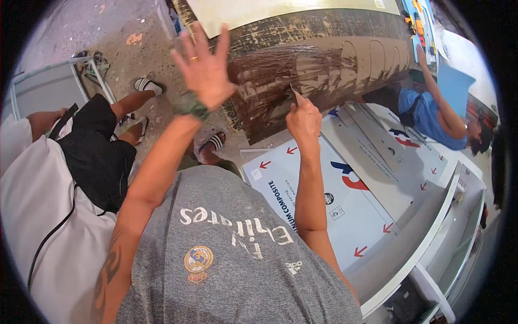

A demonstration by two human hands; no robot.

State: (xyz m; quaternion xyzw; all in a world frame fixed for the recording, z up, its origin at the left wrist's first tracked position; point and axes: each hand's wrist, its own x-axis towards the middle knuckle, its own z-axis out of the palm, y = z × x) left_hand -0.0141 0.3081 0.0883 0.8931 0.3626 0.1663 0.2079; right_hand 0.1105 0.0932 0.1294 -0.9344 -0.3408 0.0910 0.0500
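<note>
A board surface point(259, 75) in front of me is smeared with a wet-looking brown coat, streaked at the left and marked with looping strokes at the right. My right hand point(304, 121) grips a thin flat scraper point(294, 94), its blade tilted up against the coated surface near the lower edge. Much of the scraper's handle is hidden inside my fingers. Over the board's left end, my left hand point(209, 69) is raised with fingers spread, holding nothing. Whether its palm touches the board I cannot tell.
Printed white panels point(286, 189) with red arrows lie below the board, beside a white frame point(415, 248). A cream sheet point(291, 11) lies at the far side. One person in black shorts point(97, 151) is at my left; another in blue point(431, 116) reaches in from the right.
</note>
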